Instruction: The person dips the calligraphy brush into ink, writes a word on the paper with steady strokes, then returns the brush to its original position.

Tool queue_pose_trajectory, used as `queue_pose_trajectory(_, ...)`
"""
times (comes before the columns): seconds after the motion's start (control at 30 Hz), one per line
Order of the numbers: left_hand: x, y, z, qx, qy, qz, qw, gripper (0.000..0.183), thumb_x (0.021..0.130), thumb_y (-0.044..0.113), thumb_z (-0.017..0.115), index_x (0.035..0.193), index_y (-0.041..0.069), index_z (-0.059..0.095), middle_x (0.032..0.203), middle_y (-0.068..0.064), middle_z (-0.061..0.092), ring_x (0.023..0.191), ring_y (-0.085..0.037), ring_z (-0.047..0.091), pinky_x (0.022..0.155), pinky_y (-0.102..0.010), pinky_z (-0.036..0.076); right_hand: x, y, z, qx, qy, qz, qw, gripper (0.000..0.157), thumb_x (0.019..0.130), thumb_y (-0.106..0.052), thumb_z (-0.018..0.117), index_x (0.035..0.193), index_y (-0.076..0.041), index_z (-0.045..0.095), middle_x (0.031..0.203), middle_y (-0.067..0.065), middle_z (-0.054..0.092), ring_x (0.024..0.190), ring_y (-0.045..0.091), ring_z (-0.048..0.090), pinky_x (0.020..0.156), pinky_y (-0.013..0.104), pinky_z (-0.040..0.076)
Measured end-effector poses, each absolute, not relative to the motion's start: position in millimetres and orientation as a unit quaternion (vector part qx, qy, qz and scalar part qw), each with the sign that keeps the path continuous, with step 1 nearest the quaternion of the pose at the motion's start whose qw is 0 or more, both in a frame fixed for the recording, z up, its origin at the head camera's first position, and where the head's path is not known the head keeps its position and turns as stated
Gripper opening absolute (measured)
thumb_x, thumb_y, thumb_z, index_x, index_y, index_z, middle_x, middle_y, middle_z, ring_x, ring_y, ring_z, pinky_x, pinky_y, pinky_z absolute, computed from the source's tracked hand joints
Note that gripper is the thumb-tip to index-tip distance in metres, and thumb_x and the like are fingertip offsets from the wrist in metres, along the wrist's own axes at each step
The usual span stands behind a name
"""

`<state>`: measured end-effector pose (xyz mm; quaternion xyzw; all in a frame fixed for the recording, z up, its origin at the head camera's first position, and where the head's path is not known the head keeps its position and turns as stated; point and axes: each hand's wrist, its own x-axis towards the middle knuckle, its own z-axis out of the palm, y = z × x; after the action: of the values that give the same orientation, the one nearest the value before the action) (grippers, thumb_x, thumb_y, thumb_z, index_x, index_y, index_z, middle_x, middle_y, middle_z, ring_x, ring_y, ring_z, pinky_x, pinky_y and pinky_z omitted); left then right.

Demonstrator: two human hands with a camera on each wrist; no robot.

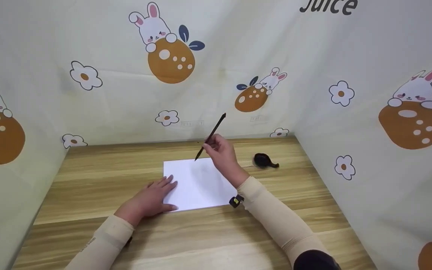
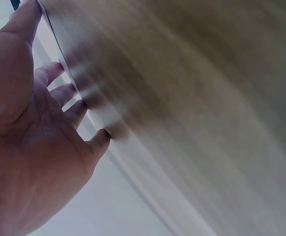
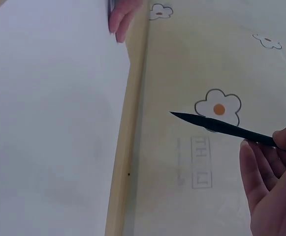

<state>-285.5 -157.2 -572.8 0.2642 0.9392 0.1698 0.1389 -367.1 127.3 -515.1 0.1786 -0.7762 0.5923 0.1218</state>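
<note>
A white sheet of paper (image 1: pixel 201 187) lies on the wooden table. My left hand (image 1: pixel 150 198) rests flat at its left edge with fingers spread, thumb near the lower left corner. The left wrist view shows this palm (image 2: pixel 39 132) with fingertips along the sheet's edge. My right hand (image 1: pixel 221 153) pinches a slim black brush (image 1: pixel 216 126) between thumb and fingers over the sheet's far edge. The brush slants, its pointed tip down to the left. In the right wrist view the tapered tip (image 3: pixel 187 116) stands apart from the paper.
A small black round object with a short curved handle (image 1: pixel 263 160) lies on the table (image 1: pixel 107 176) to the right of the paper. Curtain walls (image 1: pixel 118 108) printed with rabbits, oranges and flowers enclose the table at the back and both sides.
</note>
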Motion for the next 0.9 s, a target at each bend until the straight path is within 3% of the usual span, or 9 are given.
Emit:
queue_pose_trajectory(0.17,-285.8,-157.1,-572.1,0.258,0.942,0.161,0.143,0.091,0.103,0.055,0.075,0.172,0.008,0.039,0.182,-0.019,0.025,0.168,-0.044,0.02,0.129,-0.073,0.02,-363.8,106.5,-521.2,0.205,-0.797,0.557,0.114,0.007,0.106,-0.005,0.074,0.112,-0.002,0.074,0.103,0.007,0.079,0.096,0.025,0.077,0.082,0.03,0.063)
queue_pose_trajectory(0.43,-287.0,-160.8,-574.0,0.257,0.942,0.161,0.143,0.092,0.103,0.057,0.074,0.172,0.009,0.039,0.182,-0.018,0.024,0.168,-0.043,0.021,0.13,-0.073,0.02,-361.7,86.1,-528.6,0.23,-0.823,0.507,0.109,0.007,0.106,-0.008,0.075,0.113,-0.008,0.075,0.103,-0.002,0.079,0.096,0.009,0.075,0.084,0.027,0.064)
queue_pose_trajectory(0.9,-287.8,-159.2,-572.8,0.269,0.94,0.155,0.143,0.091,0.104,0.055,0.074,0.172,0.006,0.039,0.181,-0.021,0.026,0.167,-0.046,0.021,0.13,-0.073,0.02,-371.5,68.5,-537.0,0.239,-0.851,0.454,0.113,0.007,0.109,-0.012,0.073,0.114,-0.009,0.075,0.103,-0.001,0.079,0.097,0.009,0.074,0.088,0.023,0.061)
